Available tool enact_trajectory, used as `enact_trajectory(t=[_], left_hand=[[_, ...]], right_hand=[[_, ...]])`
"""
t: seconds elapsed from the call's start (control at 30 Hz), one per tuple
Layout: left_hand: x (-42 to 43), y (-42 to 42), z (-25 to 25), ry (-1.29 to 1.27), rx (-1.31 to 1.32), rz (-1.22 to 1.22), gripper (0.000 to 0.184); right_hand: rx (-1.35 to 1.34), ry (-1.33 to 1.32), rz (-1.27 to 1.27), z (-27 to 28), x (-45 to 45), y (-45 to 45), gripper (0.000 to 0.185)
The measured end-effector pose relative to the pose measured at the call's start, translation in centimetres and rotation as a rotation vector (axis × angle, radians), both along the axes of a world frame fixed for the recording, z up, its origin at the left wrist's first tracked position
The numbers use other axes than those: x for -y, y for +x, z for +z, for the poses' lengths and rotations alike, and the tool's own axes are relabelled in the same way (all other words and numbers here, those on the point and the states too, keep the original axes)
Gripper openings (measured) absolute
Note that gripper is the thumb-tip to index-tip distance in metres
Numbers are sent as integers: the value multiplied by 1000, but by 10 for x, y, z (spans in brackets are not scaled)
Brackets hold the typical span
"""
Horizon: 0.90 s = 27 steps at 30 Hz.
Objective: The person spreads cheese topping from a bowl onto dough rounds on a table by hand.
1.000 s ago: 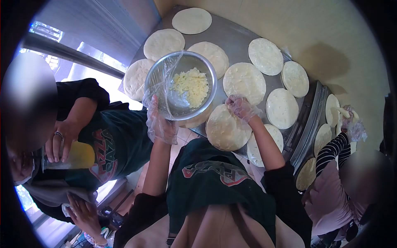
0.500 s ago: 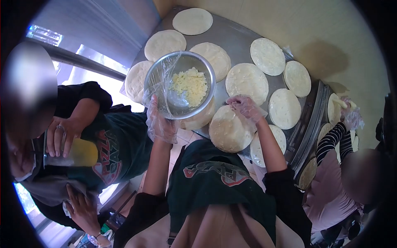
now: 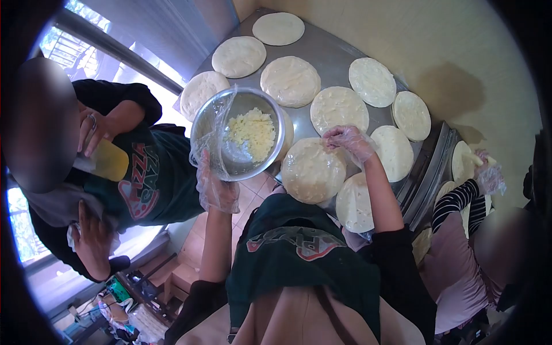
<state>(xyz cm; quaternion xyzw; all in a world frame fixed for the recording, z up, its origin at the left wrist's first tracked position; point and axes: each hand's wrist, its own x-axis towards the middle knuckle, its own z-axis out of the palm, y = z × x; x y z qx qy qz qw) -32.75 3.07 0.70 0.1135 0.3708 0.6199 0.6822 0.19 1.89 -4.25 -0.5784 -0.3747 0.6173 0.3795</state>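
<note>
My left hand (image 3: 217,188), in a clear plastic glove, grips the lower rim of a steel bowl (image 3: 246,101). Plastic wrap (image 3: 215,129) covers the bowl's left part, and a heap of pale, crumbly grated cheese (image 3: 253,135) lies inside. Gloved too, my right hand (image 3: 349,142) has its fingertips pinched together over the upper right edge of a flat dough round (image 3: 313,175). What those fingers hold, if anything, is too small to make out. Another dough round (image 3: 339,110) lies just beyond them, with small bits scattered on its top.
Several more dough rounds (image 3: 290,81) are spread over the metal table (image 3: 330,63). At left, a person in a green apron (image 3: 155,190) holds a container of yellow contents (image 3: 109,161). To the right, beyond a metal ledge (image 3: 431,161), another person's gloved hand (image 3: 490,175) is over more dough.
The bowl and my left hand have shifted slightly left and down in view. My right hand has moved a little right, its fingers still pinched. The person at left has raised the container.
</note>
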Motion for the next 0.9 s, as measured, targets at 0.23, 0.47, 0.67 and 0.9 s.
enact_trajectory(t=[0.23,0.47,0.67,0.9], left_hand=[[39,-27,-14,-25,-39,54,41],[62,-45,-40,90,-350,34,40],[68,-32,-24,-17,-55,101,39],[76,-27,-35,30,-89,129,41]], right_hand=[[163,27,113,-24,25,-23,11],[731,260,348,-45,29,-51,16],[740,339,396,-69,30,-44,10],[779,444,471,-86,35,-40,12]])
